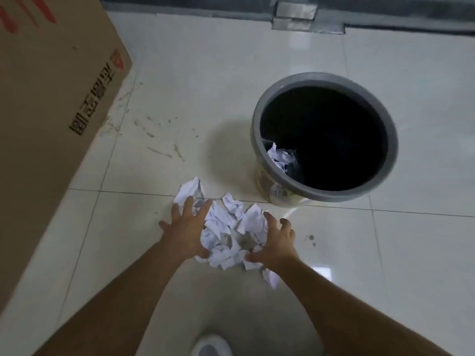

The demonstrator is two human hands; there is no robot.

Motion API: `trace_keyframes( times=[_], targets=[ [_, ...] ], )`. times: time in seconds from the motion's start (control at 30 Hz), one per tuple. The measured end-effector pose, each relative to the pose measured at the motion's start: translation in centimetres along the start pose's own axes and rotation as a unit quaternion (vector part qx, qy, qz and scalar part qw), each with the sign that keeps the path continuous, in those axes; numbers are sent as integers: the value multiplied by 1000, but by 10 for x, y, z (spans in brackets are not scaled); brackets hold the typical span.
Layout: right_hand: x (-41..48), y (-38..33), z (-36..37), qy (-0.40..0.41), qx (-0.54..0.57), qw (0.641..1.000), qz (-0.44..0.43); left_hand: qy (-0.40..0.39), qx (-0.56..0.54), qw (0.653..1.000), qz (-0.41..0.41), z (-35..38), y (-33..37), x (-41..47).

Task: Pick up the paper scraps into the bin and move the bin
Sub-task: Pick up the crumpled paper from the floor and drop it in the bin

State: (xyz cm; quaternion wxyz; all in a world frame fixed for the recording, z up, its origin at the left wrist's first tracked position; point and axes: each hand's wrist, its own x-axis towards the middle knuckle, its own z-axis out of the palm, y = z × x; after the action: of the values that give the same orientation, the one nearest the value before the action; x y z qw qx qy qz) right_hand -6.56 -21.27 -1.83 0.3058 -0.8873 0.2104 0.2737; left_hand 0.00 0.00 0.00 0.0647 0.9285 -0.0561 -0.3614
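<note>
A heap of crumpled white paper scraps [226, 227] lies on the pale tiled floor just in front of me. My left hand [189, 228] rests on the heap's left side with fingers spread. My right hand [276, 242] cups its right side, fingers apart and curled. Neither hand has lifted anything. One scrap [271, 277] lies loose beside my right wrist. The round bin [257, 129] with a grey rim stands upright beyond the heap to the right. A crumpled scrap [280, 156] shows inside it near the left wall; the rest of its inside is dark.
A large cardboard box [51, 111] with red and dark print fills the left side. A dark wall base with a metal block [295, 15] runs along the far edge. The toe of a white shoe [212, 346] shows at the bottom. Smudges mark the floor tiles.
</note>
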Motion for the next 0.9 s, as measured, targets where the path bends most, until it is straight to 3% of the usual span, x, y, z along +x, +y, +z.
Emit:
trace_keyframes(
  times=[0.17,0.33,0.53,0.7,0.9],
  targets=[
    [9,18,7,-13,-105,994,2,-43,53,997,-19,11,1,21],
    [16,21,16,-9,-155,987,-47,9,145,988,45,30,3,32],
    [24,13,35,-18,-70,996,-52,9,-11,998,67,62,23,41],
    [22,-2,34,-24,13,999,-44,33,-154,984,84,64,35,35],
    [9,-27,15,-9,24,993,-111,77,-156,982,68,25,20,7]
  ],
)
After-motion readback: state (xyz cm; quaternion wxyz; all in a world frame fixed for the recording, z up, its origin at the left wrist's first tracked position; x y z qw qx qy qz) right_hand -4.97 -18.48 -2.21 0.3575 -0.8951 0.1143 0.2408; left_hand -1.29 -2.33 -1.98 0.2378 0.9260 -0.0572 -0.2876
